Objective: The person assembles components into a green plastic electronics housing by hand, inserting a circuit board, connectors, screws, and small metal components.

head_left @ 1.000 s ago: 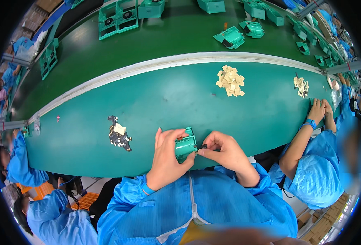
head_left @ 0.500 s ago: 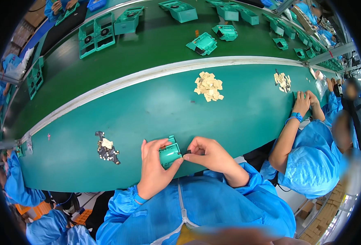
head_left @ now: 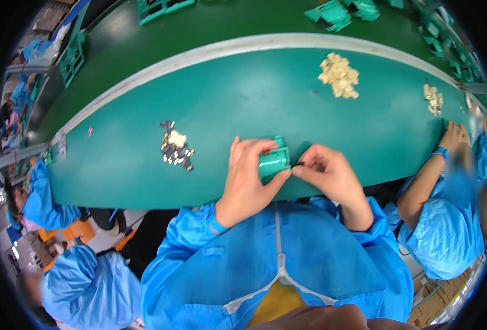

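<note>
Over the green worktable (head_left: 128, 137), your left hand (head_left: 249, 179) and right hand (head_left: 334, 173) flank a teal plastic housing (head_left: 274, 163).
It sits between your left thumb and fingers, near the table's front edge; beside its right end, your right fingertips pinch a small black part (head_left: 299, 164), too blurred to tell whether it touches.

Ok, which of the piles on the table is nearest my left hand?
The mostly black pile, left of your left hand; the larger cream pile and smaller cream pile lie farther off, to the right.
</note>
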Demonstrator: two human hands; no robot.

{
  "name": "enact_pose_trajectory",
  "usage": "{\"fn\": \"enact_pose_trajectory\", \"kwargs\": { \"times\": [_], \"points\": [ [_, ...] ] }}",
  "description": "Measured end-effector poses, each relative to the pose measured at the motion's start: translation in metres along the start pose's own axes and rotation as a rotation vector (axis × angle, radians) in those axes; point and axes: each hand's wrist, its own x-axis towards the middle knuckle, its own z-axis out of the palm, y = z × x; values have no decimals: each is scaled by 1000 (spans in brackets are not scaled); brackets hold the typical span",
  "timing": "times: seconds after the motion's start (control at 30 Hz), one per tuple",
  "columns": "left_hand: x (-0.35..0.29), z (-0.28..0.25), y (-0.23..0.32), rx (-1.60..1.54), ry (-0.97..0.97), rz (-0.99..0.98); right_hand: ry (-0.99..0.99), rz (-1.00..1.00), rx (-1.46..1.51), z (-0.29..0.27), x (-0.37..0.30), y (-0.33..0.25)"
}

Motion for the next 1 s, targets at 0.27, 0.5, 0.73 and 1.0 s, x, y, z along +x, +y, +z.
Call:
{"fn": "enact_pose_trajectory", "kwargs": {
  "times": [0.27,0.5,0.73,1.0],
  "points": [
    [1,-11,-1,3,-96,58,-32,55,29,0,7,1],
    [-4,-1,-14,-32,-45,110,-50,54,26,1,9,3],
    [-12,8,-32,-242,60,129,-96,1,299,13,12,8],
    [-10,-11,-25,-61,34,196,-163,26,425,19,7,7]
  ]
}}
